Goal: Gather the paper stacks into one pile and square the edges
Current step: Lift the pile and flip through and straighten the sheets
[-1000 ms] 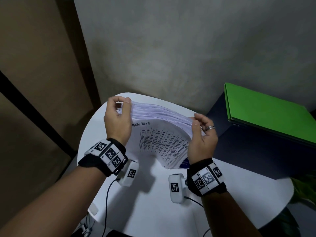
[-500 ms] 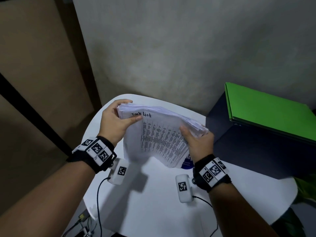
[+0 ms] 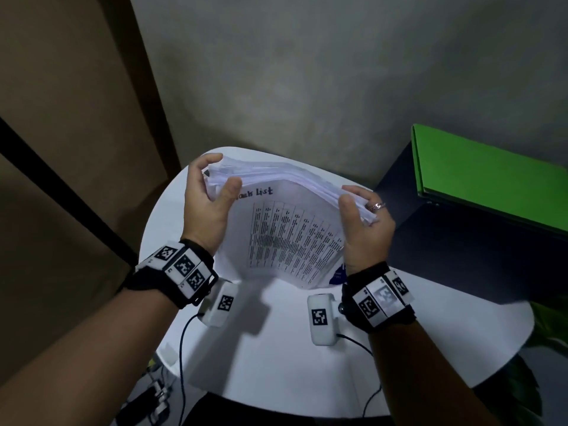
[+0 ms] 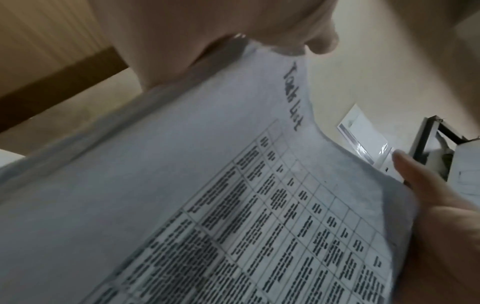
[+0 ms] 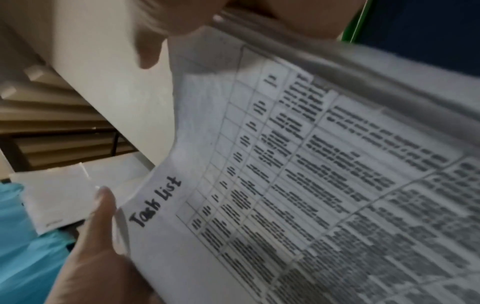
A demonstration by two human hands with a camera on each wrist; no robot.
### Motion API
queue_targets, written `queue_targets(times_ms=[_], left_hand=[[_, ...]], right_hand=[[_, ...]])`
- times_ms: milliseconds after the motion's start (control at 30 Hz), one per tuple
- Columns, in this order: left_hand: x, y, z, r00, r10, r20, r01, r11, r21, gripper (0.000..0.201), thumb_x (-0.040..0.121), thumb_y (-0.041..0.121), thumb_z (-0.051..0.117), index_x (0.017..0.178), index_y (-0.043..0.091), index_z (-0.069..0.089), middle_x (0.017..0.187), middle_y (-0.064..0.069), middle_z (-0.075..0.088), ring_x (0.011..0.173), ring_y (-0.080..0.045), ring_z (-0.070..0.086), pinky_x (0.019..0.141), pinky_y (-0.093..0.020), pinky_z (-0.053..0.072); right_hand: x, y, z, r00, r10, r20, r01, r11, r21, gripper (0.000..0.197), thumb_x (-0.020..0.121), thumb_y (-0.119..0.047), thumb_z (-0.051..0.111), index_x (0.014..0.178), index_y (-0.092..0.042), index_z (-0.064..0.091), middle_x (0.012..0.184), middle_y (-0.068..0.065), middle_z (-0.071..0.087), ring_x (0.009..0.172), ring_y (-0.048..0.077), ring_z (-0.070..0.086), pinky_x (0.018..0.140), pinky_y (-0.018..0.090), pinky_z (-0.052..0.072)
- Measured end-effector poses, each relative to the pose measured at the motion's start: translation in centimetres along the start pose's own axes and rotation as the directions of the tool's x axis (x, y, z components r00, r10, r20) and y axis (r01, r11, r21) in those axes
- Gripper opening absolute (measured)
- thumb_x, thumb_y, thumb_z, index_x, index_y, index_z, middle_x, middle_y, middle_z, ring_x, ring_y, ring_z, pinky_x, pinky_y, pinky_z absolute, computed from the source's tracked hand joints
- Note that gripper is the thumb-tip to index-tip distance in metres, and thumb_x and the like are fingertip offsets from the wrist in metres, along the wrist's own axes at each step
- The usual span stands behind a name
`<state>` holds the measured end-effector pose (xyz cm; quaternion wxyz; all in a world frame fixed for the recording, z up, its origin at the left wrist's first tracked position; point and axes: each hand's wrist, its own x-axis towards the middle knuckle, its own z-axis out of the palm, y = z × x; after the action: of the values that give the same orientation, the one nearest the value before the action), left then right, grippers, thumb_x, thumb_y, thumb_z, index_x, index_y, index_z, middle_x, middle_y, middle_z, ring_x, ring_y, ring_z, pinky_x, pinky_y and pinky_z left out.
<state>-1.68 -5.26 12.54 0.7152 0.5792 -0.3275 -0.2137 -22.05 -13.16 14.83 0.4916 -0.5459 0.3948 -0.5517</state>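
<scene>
One paper stack (image 3: 285,229) is held in the air above the white counter (image 3: 276,348), over its far half. The left hand (image 3: 206,207) is curled round the stack's left end, thumb on the printed top sheet; the right hand (image 3: 365,229) is curled round the right end. The stack's long axis runs left to right, bowed upward in the middle. Its printed face is tilted toward the person, the "Task list" heading toward the far edge.

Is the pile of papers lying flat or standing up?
Standing up, tilted: the papers are held on edge between the left hand and right hand, over the table.
</scene>
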Motion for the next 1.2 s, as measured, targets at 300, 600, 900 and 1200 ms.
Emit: queue_targets(times_ms=[300, 600, 900, 1200], left_hand=[[0.9, 0.8, 1.8, 0.968, 0.104, -0.228, -0.079, 0.990, 0.115, 0.018, 0.089, 0.038, 0.059, 0.094, 0.021, 0.059, 0.094, 0.003, 0.061, 0.088, -0.016, 0.054, 0.086, -0.039, 0.048], [0.7, 0.9, 0.9, 0.994, 0.110, 0.012, -0.111, 0.993, 0.041, 0.061, 0.079, 0.067, 0.065, 0.117, 0.023, 0.050, 0.098, 0.011, 0.053, 0.082, 0.003, 0.056, 0.078, -0.018, 0.046], [2.1, 0.0, -1.9, 0.961, -0.053, 0.272, -0.007, 0.977, 0.215, 0.041, 0.065, 0.021, 0.089, 0.103, 0.022, 0.072, 0.095, 0.010, 0.076, 0.085, -0.002, 0.069, 0.080, -0.024, 0.053], [0.8, -1.5, -2.9, 0.934, -0.167, 0.315, 0.148, 0.985, 0.084, 0.103, 0.041, 0.051, 0.097, 0.125, 0.004, 0.062, 0.115, -0.008, 0.075, 0.112, -0.024, 0.070, 0.098, -0.046, 0.054]], right_hand=[[0.5, -0.3, 0.4, 0.994, -0.070, -0.085, 0.062, 0.994, -0.091, 0.009, 0.090, -0.014, 0.067, 0.099, -0.017, 0.070, 0.085, -0.008, 0.062, 0.077, 0.000, 0.057, 0.074, 0.019, 0.049], [0.9, -0.4, 0.0, 0.994, -0.052, -0.091, 0.050, 0.998, -0.024, 0.011, 0.093, -0.013, 0.061, 0.097, -0.018, 0.070, 0.088, -0.012, 0.074, 0.088, 0.008, 0.068, 0.082, 0.033, 0.055], [1.3, 1.8, -1.7, 0.971, 0.207, 0.119, -0.198, 0.977, -0.082, 0.073, 0.059, -0.031, 0.095, 0.118, -0.003, 0.062, 0.112, 0.015, 0.070, 0.106, 0.026, 0.068, 0.094, 0.060, 0.053], [0.9, 0.6, -1.9, 0.967, 0.107, 0.230, -0.098, 0.994, -0.049, 0.070, 0.056, -0.003, 0.091, 0.116, -0.010, 0.054, 0.105, 0.002, 0.066, 0.089, 0.004, 0.071, 0.075, 0.021, 0.057]])
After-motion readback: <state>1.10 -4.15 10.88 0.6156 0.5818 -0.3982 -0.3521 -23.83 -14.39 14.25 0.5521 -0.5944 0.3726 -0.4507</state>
